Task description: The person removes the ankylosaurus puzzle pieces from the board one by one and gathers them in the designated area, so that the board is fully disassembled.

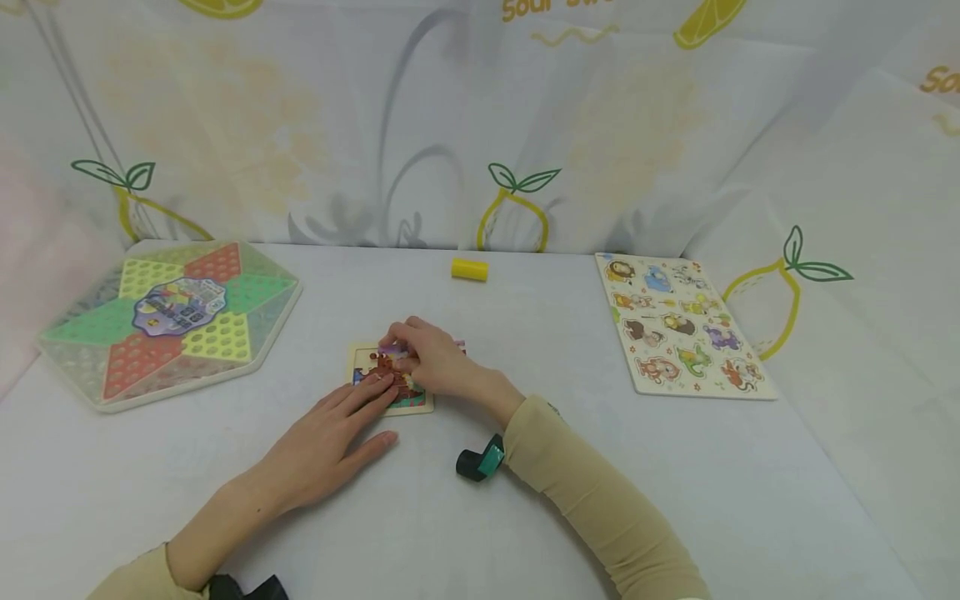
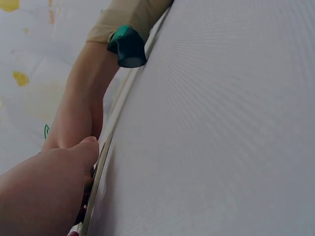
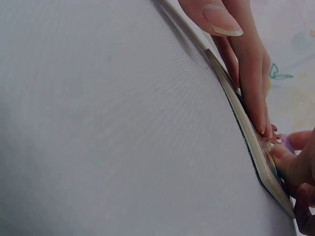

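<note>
At the far left of the white-covered desk lies a hexagonal Chinese checkers board, its star points red, green and yellow around a purple central label. Nearer the middle, the left hand reaches in with its fingers extended and resting flat on the lower part of a small wooden-framed jigsaw puzzle, gripping nothing; its thumb lies on the cloth side, just off the frame. The puzzle lies flat on the desk, near its centre, and shows a brown figure. At its upper part, the right hand pinches a purple jigsaw piece between thumb and curled finger, over the puzzle. Beyond the hands, near the desk's back edge, a yellow cylinder lies on its side. A black-and-teal device sits at the right sleeve's cuff. Farthest right is a wooden animal puzzle board, carrying colourful animal figures, including a lion.
</note>
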{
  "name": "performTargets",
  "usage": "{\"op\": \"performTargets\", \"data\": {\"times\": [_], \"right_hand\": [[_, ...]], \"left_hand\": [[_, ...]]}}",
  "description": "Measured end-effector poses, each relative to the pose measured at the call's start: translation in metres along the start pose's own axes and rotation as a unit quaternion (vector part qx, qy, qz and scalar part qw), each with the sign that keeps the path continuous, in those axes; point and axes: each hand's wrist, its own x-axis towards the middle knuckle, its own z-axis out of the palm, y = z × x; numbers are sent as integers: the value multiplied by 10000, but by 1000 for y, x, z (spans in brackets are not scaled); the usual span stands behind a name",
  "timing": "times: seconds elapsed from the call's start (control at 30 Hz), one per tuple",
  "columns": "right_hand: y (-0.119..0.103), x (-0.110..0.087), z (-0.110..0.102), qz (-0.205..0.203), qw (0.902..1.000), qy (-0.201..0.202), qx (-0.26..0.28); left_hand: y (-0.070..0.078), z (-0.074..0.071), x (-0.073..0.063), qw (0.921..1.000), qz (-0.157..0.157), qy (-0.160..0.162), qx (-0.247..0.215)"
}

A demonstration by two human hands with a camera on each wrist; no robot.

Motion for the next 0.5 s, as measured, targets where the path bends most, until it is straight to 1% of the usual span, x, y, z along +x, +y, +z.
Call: {"op": "performTargets", "data": {"times": [0.13,0.37,0.5], "right_hand": [[1,1,0,-77,9999,-28,-126],[2,2,0,-191,9998,-23,-107],[2,2,1,-293,9994,-28,-198]], "left_hand": [[0,0,0,10000,2,-1,-1],[0,1,-1,10000,-11,-15,-32],[0,0,-1,10000,-6,-20,-49]]}}
